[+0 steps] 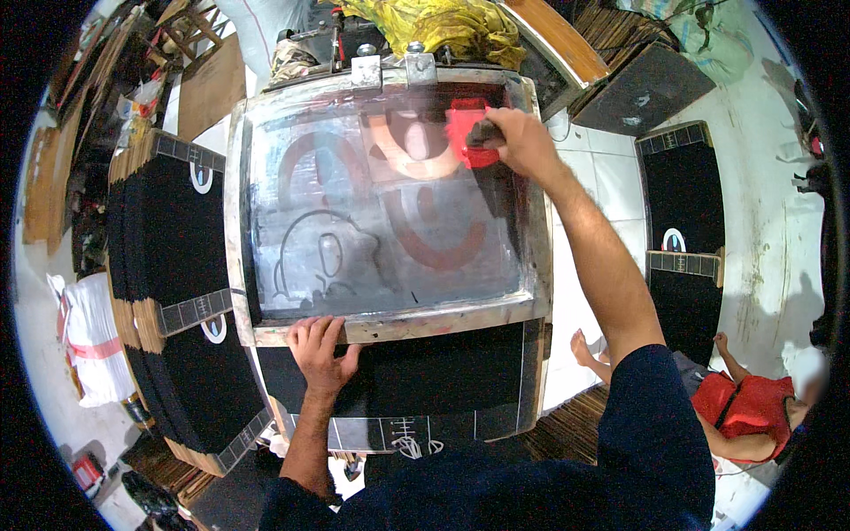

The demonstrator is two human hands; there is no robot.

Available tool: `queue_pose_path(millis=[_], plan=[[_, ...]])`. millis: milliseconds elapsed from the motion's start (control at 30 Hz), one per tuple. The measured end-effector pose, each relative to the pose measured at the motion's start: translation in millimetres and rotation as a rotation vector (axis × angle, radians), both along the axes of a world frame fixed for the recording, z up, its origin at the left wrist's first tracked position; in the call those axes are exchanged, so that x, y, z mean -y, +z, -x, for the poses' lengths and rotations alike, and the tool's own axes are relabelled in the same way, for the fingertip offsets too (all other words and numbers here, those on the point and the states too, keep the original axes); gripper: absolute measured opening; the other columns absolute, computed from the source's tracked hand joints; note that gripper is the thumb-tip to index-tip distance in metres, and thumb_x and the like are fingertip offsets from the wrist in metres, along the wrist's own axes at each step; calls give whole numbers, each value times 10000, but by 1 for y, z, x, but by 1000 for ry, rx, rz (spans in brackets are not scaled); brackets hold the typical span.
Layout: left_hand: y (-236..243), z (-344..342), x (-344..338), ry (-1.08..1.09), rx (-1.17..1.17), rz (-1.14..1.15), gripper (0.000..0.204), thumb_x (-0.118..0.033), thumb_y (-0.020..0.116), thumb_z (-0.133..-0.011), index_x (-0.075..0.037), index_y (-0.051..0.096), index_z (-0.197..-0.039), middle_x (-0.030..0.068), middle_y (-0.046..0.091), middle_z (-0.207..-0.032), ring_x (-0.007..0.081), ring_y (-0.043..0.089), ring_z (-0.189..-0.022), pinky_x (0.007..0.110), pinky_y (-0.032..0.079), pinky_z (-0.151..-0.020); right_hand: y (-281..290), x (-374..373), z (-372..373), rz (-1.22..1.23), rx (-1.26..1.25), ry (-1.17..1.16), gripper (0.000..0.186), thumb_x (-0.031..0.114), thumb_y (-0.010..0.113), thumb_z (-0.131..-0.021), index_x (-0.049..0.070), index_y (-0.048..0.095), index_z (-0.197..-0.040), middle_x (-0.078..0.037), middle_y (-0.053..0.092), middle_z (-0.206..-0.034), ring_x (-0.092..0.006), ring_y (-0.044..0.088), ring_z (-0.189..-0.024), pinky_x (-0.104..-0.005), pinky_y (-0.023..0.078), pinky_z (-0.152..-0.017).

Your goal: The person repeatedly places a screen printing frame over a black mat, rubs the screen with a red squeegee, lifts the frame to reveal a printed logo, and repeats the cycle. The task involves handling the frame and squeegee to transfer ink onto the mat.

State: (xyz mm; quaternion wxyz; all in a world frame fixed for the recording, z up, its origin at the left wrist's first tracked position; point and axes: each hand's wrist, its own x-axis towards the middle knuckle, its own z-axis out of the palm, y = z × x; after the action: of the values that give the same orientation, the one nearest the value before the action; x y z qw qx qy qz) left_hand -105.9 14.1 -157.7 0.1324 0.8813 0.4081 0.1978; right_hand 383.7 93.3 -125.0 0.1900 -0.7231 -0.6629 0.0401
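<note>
Right hand [524,143] grips a dark tool [483,135], partly hidden; left hand [317,356], thumb apart, touches the frame [425,327].

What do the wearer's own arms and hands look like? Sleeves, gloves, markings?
Left hand and right hand: ungloved. Both forearms bare, with no watch, band or cable visible. Sleeves: plain, dark navy, the right one short, ending near the elbow.

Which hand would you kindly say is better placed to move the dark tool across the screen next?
Probably the right hand: it grips the dark tool at the red area. The left hand is farther off, on the near edge of the wooden frame.
</note>
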Motion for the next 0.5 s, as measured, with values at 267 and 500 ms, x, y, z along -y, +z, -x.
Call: queue_pose_path(millis=[267, 500], plan=[[25, -11, -3, -6, 9, -7, 501, -204, 861, -634, -70, 709, -1092, 75, 675, -1079, 302, 616, -1058, 510, 403, -998, 7, -8, -17, 219, 71, 75, 393, 119, 812, -744, 87, 693, -1117, -166, 732, -1040, -386, 680, -1040, -492, 536, -883], [29, -13, 0, 22, -36, 10, 514, -181, 868, -628, -64, 707, -1102, 81, 670, -1083, 299, 612, -1064, 500, 401, -1007, -16, -108, -69, 143, 115, 60, 599, 290, 873, -743, 158, 663, -1288, -175, 702, -1198, -381, 654, -1162, -491, 532, -957]])
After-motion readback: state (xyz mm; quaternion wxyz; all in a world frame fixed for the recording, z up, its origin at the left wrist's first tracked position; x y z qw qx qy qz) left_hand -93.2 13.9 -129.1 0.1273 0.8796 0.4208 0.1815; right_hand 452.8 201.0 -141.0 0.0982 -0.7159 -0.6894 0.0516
